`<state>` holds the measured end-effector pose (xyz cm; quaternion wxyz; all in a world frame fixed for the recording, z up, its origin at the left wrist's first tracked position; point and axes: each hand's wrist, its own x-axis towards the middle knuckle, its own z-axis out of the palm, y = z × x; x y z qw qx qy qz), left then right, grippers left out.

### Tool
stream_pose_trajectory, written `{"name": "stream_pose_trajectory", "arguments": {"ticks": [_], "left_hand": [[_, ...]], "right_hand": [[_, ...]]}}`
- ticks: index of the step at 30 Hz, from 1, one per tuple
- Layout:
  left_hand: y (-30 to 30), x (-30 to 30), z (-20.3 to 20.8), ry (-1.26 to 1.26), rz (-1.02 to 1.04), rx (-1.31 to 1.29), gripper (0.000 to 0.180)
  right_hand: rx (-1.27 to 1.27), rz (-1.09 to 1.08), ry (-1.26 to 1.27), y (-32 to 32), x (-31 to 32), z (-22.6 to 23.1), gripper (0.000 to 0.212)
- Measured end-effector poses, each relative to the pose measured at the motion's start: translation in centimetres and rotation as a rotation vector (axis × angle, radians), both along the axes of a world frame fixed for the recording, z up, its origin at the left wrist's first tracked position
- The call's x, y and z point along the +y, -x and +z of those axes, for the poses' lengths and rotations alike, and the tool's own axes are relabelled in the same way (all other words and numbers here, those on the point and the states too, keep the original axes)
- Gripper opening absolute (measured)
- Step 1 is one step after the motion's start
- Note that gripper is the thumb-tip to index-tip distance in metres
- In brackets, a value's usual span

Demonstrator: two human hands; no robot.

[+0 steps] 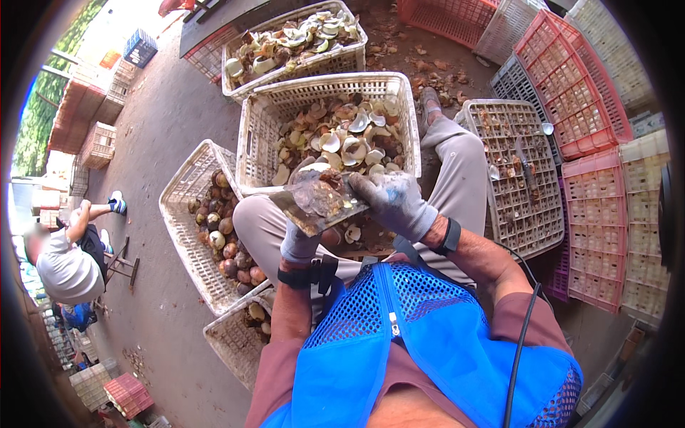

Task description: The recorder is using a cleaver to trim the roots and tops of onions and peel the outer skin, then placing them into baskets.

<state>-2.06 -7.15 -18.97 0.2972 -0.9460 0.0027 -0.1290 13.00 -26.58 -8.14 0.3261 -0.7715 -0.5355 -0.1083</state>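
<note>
My right hand (399, 203), in a dirty grey-white glove, grips a broad cleaver (339, 212). Its dark blade lies flat across my lap, smeared with brown residue. My left hand (298, 242) is gloved too and sits under the blade, which hides its fingers; whether it holds anything does not show. By the blade's far edge is a pale piece of shell (314, 168). Just ahead stands a white crate (325, 84) with many curved husk pieces, white inside and brown outside. At my left knee another white crate (187, 214) contains round brown-purple fruits (227, 227).
Farther ahead, a white crate (232, 84) is heaped with pale shells. An upturned crate (524, 207) to my right carries a knife (525, 160) and scraps. Red crates (564, 78) are stacked beyond it. A person (71, 264) sits at the left. Husks litter the floor ahead.
</note>
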Motion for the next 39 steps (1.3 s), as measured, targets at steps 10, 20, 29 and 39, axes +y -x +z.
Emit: {"name": "stream_pose_trajectory", "arguments": {"ticks": [10,20,29,39], "left_hand": [[-4.6,-1.6,1.8,2.942,-0.070,-0.417,0.045],[-4.1,-1.0,2.6,3.151,-0.115,-0.284,0.050],[-7.3,-1.9,3.0,3.408,-0.218,-0.514,0.059],[-6.8,-4.0,3.9,3.145,-0.366,-0.508,0.055]], "right_hand": [[-0.048,-0.180,0.163,-0.8,1.4,-6.7,0.017],[0.271,-0.328,0.499,-5.4,1.4,-8.6,0.022],[0.829,-0.263,-0.232,0.7,2.5,-2.9,0.033],[0.536,-0.146,-0.409,2.4,2.2,-2.8,0.038]]}}
